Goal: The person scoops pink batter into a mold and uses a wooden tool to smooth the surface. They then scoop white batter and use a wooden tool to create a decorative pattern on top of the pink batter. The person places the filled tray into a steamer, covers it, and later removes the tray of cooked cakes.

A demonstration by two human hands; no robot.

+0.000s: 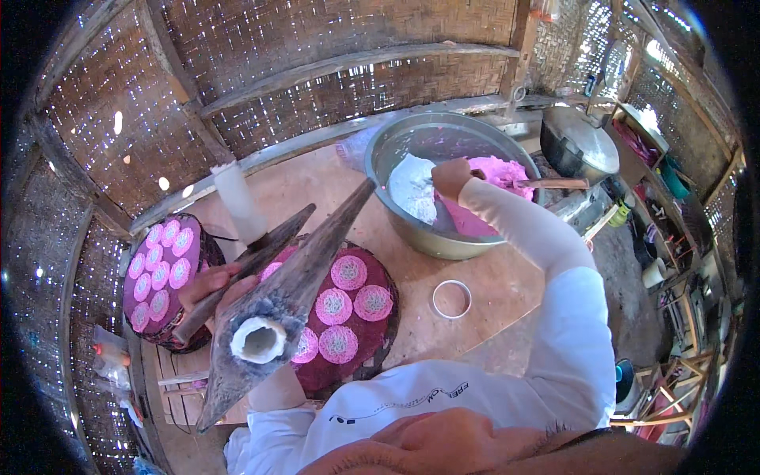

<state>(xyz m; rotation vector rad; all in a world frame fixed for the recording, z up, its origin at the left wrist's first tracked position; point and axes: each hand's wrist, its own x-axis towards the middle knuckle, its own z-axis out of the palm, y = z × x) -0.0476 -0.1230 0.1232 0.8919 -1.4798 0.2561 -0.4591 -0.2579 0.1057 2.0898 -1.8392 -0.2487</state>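
Wooden press [297,289], left of the basin [431,244]: left hand [207,290] holds it, fingers wrapped round. Right hand [453,178] inside basin; hold cannot be told. Pink-and-white rounds [348,271] formed on two stands [381,275], basin's left; pink dough [495,176], white dough [412,188] remain inside.

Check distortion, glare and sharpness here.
Head view: fisheye bows the wall beam, corners black; head view: sunlight blows out in specks through the woven wall; head view: pot lid looks pale, wooden tool reasonably sharp.
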